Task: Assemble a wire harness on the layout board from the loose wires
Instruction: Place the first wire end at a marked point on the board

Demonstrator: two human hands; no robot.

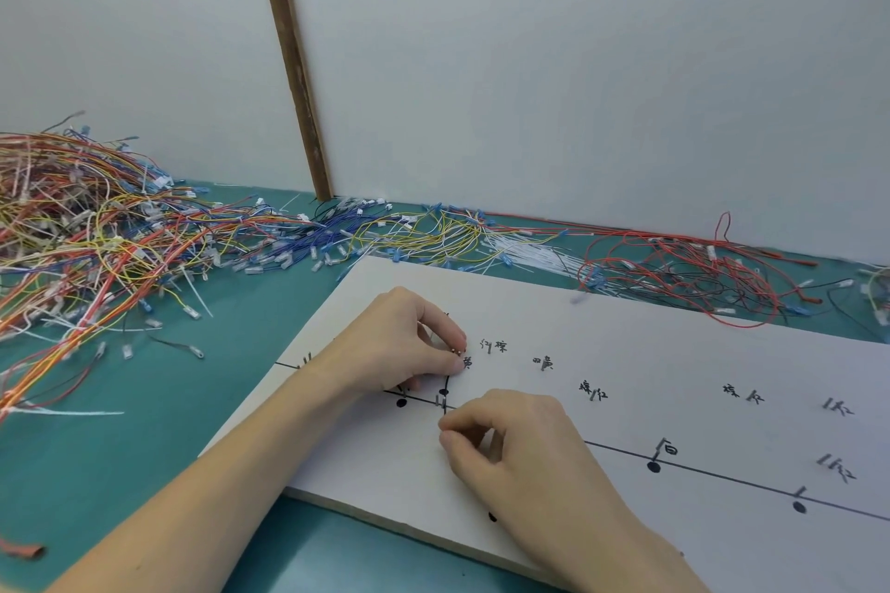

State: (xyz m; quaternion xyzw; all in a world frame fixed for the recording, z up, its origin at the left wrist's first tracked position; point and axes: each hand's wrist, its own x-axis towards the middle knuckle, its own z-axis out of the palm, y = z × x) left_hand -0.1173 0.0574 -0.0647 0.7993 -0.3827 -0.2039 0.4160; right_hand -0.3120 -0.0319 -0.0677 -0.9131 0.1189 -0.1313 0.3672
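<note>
From the head camera I look down on my layout board, a white sheet lying on the teal table, with a black route line drawn across it, black dots, handwritten labels and short metal pins standing along the line.

My left hand rests on the board near its left end, thumb and forefinger pinched round something very small with a brassy glint, just beside one of the handwritten labels; I cannot tell whether it is a pin or a terminal. My right hand sits just below and to the right of it, fingers curled, thumb against forefinger as if pinching; whether anything is held there I cannot tell.

The loose wires are all off the board: a big tangled heap of red, orange, yellow and blue at the left, then blue and yellow bundles, white ties and a red and black tangle strung along the foot of the wall, beyond the board's far edge.

As I judge it, the harness is barely begun: no wire lies along the drawn line yet, and every run is still to be picked, routed between the pins and tied
</note>
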